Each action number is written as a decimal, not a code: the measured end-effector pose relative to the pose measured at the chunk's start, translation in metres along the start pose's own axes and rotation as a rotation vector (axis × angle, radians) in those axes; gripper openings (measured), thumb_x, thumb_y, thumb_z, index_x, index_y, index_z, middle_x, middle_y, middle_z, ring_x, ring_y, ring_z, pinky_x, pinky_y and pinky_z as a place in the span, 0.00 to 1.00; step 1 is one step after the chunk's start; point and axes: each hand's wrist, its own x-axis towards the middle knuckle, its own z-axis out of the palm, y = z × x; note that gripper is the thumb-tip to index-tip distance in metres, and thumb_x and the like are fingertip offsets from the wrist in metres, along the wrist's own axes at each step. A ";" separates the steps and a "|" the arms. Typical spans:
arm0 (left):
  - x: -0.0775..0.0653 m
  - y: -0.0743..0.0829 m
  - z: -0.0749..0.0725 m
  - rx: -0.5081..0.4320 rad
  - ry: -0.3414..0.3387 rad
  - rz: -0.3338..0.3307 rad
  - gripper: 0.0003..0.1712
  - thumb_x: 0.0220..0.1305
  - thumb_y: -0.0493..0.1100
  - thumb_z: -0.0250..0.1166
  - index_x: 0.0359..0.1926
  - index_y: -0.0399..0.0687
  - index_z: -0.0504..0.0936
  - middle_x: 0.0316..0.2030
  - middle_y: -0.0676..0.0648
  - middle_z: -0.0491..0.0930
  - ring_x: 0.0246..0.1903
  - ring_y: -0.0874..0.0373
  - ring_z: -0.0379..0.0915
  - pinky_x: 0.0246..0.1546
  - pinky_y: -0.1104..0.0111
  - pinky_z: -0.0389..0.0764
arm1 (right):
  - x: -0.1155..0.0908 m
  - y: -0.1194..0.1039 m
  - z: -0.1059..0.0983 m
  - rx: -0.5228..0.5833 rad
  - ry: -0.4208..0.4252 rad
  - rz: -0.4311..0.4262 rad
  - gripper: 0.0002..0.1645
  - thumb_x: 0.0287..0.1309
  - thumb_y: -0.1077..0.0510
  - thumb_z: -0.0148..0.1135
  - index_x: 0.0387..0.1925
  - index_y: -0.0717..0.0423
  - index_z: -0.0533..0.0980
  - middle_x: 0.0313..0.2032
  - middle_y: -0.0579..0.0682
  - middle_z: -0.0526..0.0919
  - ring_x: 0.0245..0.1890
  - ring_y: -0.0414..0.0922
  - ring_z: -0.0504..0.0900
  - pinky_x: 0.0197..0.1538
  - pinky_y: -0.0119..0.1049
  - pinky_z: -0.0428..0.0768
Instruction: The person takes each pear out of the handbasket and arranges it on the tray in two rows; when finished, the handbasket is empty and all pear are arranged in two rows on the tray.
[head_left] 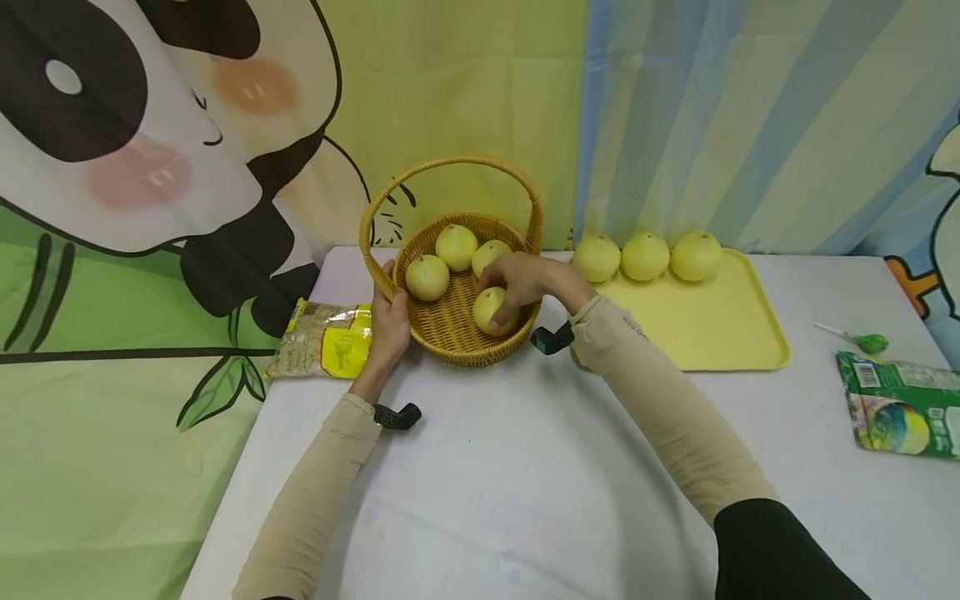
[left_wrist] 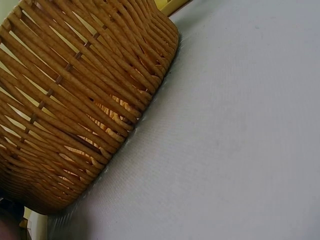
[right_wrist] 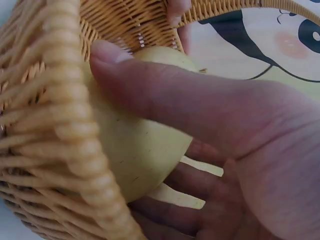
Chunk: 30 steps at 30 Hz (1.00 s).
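Note:
A woven wicker basket (head_left: 467,357) with a tall arched handle stands at the back of the table. My left hand (head_left: 390,327) grips its left rim, thumb toward the front and fingers partly hidden behind the wall. Inside the basket, at the right, my right hand (head_left: 519,279) holds a pale yellow pear (head_left: 490,310). In the right wrist view the thumb lies across this pear (right_wrist: 145,150), with the fingers curled under its other side. Three more pears (head_left: 427,278) sit in the basket's left and back parts. The left wrist view shows mostly the basket's outer wall (left_wrist: 85,85).
A yellow tray (head_left: 720,333) to the right bears three pears (head_left: 645,256) along its back edge. A bag of grain-like food (head_left: 318,340) lies left of the basket. At far right are a green-headed lollipop (head_left: 870,342) and a green packet (head_left: 903,406). A printed curtain (head_left: 465,83) hangs behind.

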 end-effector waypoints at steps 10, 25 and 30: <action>-0.002 0.001 0.000 -0.046 0.010 0.011 0.34 0.82 0.36 0.41 0.84 0.48 0.53 0.83 0.41 0.55 0.81 0.53 0.52 0.84 0.60 0.54 | 0.004 0.008 0.014 0.111 0.115 -0.193 0.37 0.47 0.58 0.87 0.61 0.53 0.85 0.63 0.48 0.85 0.64 0.47 0.79 0.70 0.46 0.78; -0.008 0.024 0.003 -0.060 -0.015 -0.017 0.35 0.80 0.32 0.40 0.84 0.40 0.50 0.83 0.36 0.53 0.82 0.48 0.50 0.85 0.57 0.52 | -0.070 0.035 0.004 0.313 0.424 -0.336 0.34 0.47 0.54 0.87 0.59 0.46 0.87 0.61 0.45 0.87 0.59 0.39 0.82 0.53 0.45 0.83; -0.001 0.002 0.001 -0.044 0.000 0.007 0.34 0.81 0.36 0.41 0.84 0.45 0.52 0.83 0.41 0.55 0.81 0.53 0.52 0.84 0.60 0.53 | -0.112 0.060 -0.004 0.400 0.535 -0.275 0.35 0.47 0.59 0.87 0.60 0.50 0.87 0.61 0.47 0.88 0.39 0.35 0.82 0.37 0.31 0.80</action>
